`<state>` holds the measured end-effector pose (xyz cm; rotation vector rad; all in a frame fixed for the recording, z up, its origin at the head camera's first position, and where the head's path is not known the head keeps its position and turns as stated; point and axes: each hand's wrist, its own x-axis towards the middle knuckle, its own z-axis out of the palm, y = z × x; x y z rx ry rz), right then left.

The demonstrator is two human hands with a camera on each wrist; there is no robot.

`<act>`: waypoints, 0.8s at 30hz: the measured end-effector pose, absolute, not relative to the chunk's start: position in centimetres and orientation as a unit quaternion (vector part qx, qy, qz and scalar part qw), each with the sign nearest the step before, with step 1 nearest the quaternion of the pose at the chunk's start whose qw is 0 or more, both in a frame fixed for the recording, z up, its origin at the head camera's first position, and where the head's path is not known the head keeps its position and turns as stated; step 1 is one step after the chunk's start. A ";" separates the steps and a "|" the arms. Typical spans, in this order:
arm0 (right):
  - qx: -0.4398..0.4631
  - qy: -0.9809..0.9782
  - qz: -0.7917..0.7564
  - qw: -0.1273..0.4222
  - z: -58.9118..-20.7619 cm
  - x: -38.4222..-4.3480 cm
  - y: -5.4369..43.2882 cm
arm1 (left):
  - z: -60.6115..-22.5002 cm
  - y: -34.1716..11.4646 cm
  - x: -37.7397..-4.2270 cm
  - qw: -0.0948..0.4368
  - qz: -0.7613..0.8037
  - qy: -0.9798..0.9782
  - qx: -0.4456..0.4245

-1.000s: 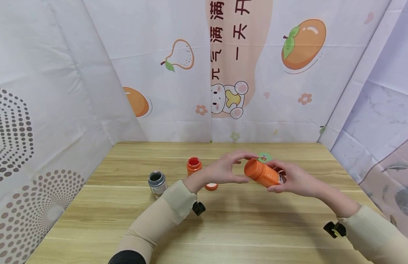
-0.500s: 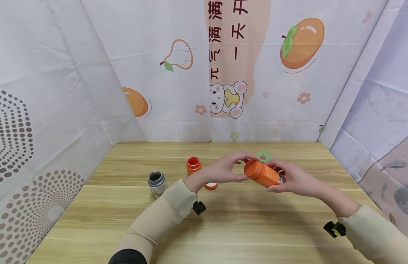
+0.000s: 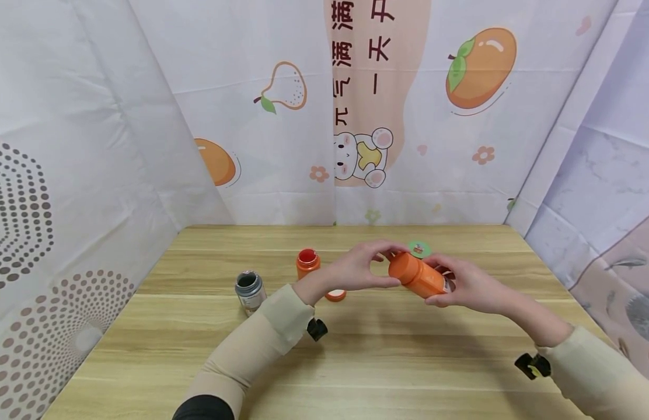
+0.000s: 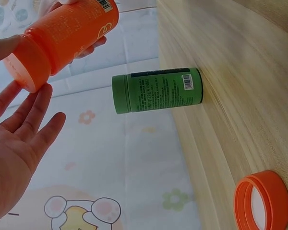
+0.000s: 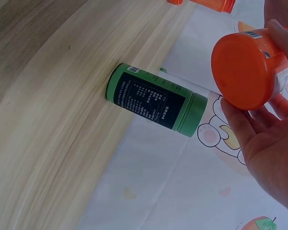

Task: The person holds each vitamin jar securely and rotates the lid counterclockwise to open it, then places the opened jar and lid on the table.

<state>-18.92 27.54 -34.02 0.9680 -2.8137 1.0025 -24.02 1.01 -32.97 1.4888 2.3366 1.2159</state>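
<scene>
An orange bottle (image 3: 420, 279) is held tilted above the table, its capped end up and to the left. My right hand (image 3: 474, 286) grips the bottle's lower body, fingers on one side and thumb on the other. My left hand (image 3: 358, 267) pinches the orange cap (image 4: 30, 64) between thumb and fingertips. The left wrist view shows the cap seated on the bottle. The bottle's round base (image 5: 240, 72) faces the right wrist camera. A green bottle (image 4: 158, 90) stands upright behind the hands; only its lid (image 3: 419, 249) shows in the head view.
An uncapped orange jar (image 3: 307, 263) stands beyond the left forearm, partly hidden by it. Near it an orange lid (image 3: 335, 296) lies with its white inside up. An uncapped grey jar (image 3: 250, 293) is farther left. Printed cloth (image 3: 282, 146) borders the wooden table (image 3: 377, 373).
My left thumb has shifted slightly right toward the cap, and the left fingers sit a little differently on it. The right hand and the bottle stay nearly in place.
</scene>
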 end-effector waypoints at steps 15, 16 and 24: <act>0.311 -0.894 0.322 -0.005 -34.0 -18.8 27.3 | -33.0 1.1 -24.1 0.059 0.403 0.795 0.450; 0.311 -0.894 0.323 -0.006 -34.0 -18.8 27.3 | -33.0 1.2 -24.1 0.057 0.401 0.797 0.448; 0.312 -0.892 0.327 -0.006 -34.1 -18.8 27.3 | -33.2 1.2 -24.1 0.045 0.398 0.800 0.447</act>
